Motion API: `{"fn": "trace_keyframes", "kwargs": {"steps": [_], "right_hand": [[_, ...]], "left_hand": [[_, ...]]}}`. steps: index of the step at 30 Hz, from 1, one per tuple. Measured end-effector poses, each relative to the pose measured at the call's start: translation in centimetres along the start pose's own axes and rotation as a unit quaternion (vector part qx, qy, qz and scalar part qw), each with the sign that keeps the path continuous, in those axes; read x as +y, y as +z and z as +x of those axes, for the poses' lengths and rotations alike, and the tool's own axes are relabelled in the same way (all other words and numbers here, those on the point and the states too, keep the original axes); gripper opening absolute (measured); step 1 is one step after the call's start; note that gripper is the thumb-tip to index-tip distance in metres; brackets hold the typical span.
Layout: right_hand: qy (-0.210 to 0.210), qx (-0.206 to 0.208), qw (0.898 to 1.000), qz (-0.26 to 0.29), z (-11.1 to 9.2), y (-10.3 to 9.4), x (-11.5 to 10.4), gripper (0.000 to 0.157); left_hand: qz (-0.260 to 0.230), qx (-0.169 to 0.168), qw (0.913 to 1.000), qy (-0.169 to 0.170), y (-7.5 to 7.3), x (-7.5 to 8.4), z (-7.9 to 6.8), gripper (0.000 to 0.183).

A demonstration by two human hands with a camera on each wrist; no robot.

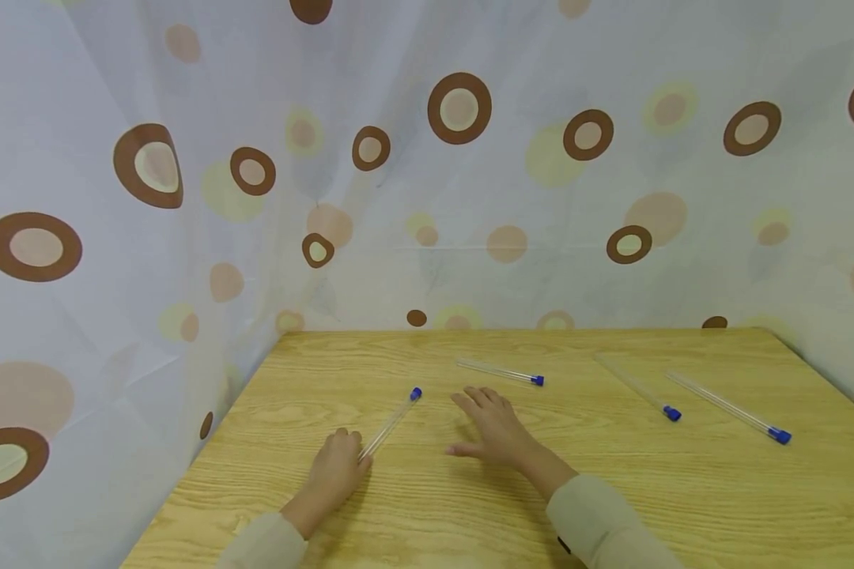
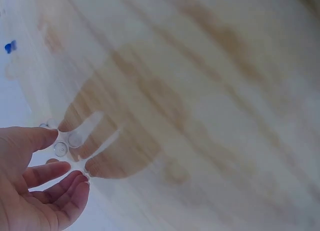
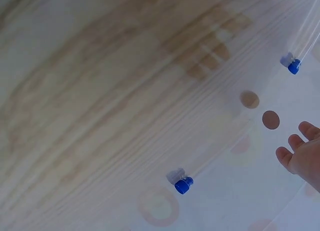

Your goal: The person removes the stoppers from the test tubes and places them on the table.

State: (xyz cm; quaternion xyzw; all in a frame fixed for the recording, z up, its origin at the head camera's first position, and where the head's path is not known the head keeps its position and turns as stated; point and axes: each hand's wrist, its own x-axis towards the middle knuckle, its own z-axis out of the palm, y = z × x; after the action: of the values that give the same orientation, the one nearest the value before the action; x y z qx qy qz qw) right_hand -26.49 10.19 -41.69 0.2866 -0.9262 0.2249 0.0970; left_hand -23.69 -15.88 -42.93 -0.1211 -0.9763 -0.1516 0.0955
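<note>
A clear tube with a blue cap [image 1: 391,427] slants across the wooden table on the left. My left hand [image 1: 336,468] has its thumb and fingers around the tube's uncapped end, and the blue cap points away. Seen from the left wrist, the fingers [image 2: 60,176] curve about the clear round tube end [image 2: 60,149]. My right hand [image 1: 494,431] hovers over the table with fingers spread and holds nothing. Another blue-capped tube [image 1: 498,371] lies just beyond it. At the right wrist view's edge, only some right fingers [image 3: 295,153] show.
Two more clear tubes lie at the right, one with its cap [image 1: 672,413] nearer the middle, the other [image 1: 726,405] farther right. The wooden table [image 1: 427,514] has a glossy surface. Behind and beside it hangs a white curtain [image 1: 398,79] with brown circles.
</note>
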Motion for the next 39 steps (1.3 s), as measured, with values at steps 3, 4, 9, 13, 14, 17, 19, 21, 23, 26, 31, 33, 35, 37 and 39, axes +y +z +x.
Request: {"fn": "trace_keyframes", "kwargs": {"steps": [3,4,9,13,14,17,19,21,23,26,31,33,35,37,39], "right_hand": [[0.000,-0.005,1.000,0.003,0.09,0.14,-0.12,0.076],[-0.001,-0.006,1.000,0.004,0.11,0.17,-0.16,0.076],[0.009,-0.007,1.000,0.009,0.27,0.27,-0.26,0.077],[0.023,-0.010,1.000,0.015,0.41,0.33,-0.25,0.077],[0.025,-0.011,0.999,0.016,0.42,0.38,-0.22,0.078],[0.030,-0.013,0.999,0.022,0.47,0.58,-0.21,0.078],[0.031,-0.014,0.999,0.026,0.49,0.67,-0.24,0.079],[0.027,-0.016,0.999,0.027,0.52,0.72,-0.31,0.078],[0.023,-0.017,0.999,0.028,0.55,0.73,-0.39,0.077],[0.019,-0.020,0.999,0.024,0.58,0.75,-0.43,0.076],[0.016,-0.022,0.999,0.021,0.61,0.76,-0.37,0.075],[0.013,-0.022,1.000,0.016,0.63,0.79,-0.30,0.074],[0.012,-0.021,1.000,0.012,0.65,0.82,-0.22,0.074],[0.012,-0.022,1.000,0.011,0.66,0.81,-0.20,0.073],[0.013,-0.024,1.000,0.013,0.62,0.83,-0.18,0.073]], "left_hand": [[-0.005,-0.003,1.0000,0.001,0.01,0.07,-0.01,0.015],[-0.009,-0.005,0.9999,0.002,0.01,0.09,-0.01,0.015],[-0.024,-0.007,0.9997,0.003,-0.12,0.23,0.07,0.011],[-0.031,-0.016,0.9994,-0.007,-0.30,0.34,0.24,0.009],[-0.032,-0.021,0.9992,-0.011,-0.31,0.33,0.28,0.009],[-0.038,-0.029,0.9986,-0.020,-0.29,0.22,0.35,0.008],[-0.040,-0.028,0.9986,-0.021,-0.27,0.11,0.38,0.008],[-0.041,-0.023,0.9987,-0.019,-0.27,0.01,0.40,0.009],[-0.041,-0.019,0.9989,-0.016,-0.28,-0.09,0.42,0.010],[-0.039,-0.015,0.9990,-0.012,-0.26,-0.24,0.48,0.011],[-0.034,-0.012,0.9993,-0.007,-0.23,-0.41,0.58,0.008],[-0.037,-0.015,0.9992,-0.007,-0.23,-0.46,0.58,0.007],[-0.039,-0.018,0.9991,-0.004,-0.23,-0.50,0.56,0.006],[-0.041,-0.019,0.9990,0.000,-0.24,-0.54,0.53,0.005],[-0.041,-0.018,0.9990,0.008,-0.26,-0.58,0.49,0.006]]}}
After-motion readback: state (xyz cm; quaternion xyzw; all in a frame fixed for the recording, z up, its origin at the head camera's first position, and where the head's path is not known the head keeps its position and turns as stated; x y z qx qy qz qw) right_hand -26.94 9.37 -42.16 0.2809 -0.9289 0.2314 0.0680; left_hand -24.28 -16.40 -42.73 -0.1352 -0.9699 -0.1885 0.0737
